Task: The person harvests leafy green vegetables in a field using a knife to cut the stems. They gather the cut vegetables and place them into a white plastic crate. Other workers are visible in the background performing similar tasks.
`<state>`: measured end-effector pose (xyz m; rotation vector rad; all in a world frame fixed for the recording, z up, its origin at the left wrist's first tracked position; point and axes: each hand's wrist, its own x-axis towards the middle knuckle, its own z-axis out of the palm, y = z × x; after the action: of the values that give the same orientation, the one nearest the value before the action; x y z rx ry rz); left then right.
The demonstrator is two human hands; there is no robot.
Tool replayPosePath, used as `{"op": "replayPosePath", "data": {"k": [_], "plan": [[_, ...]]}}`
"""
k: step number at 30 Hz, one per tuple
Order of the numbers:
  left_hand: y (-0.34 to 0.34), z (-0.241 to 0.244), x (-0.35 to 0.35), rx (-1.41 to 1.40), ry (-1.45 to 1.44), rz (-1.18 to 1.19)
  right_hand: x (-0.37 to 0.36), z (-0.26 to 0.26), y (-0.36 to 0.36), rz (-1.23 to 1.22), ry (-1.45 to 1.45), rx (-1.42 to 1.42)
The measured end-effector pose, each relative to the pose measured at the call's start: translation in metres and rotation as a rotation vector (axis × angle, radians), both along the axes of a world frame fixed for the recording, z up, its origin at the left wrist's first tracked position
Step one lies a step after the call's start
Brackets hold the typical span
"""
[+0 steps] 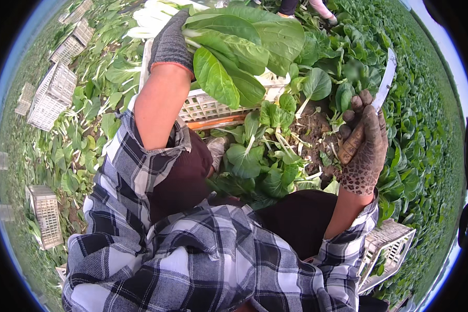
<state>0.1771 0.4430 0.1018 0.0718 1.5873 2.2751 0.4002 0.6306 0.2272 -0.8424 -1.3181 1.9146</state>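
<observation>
My left hand (172,43), in a grey knit glove with an orange cuff, grips a leafy bok choy (234,50) by its stem end. The leaves fan out to the right over a white plastic crate (214,104), covering much of its opening. White bok choy stems (152,17) lie at the crate's far left, just beyond my glove. Off to the right, my right hand (362,140) wears a soiled glove with a leopard-print cuff. It holds a knife (385,82), blade pointing up and away; the handle is hidden in the palm.
An orange strip (216,122) runs along the crate's near side. Bare soil (316,132) with loose leaves lies before me. Standing greens (421,156) fill the right; cut plants and crates (52,95) spread left. Another crate (388,249) stands behind my right arm. Another person's arm (323,8) shows at the top.
</observation>
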Motion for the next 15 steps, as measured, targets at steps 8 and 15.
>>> {"op": "replayPosePath", "data": {"k": [8, 15], "plan": [[-0.032, -0.106, -0.085, -0.461, -0.002, 0.148, 0.013, -0.019, -0.011, -0.007, -0.270, 0.042], [-0.014, -0.180, -0.137, -0.870, 0.080, 0.141, 0.015, -0.033, 0.010, -0.103, -0.412, -0.028]]}}
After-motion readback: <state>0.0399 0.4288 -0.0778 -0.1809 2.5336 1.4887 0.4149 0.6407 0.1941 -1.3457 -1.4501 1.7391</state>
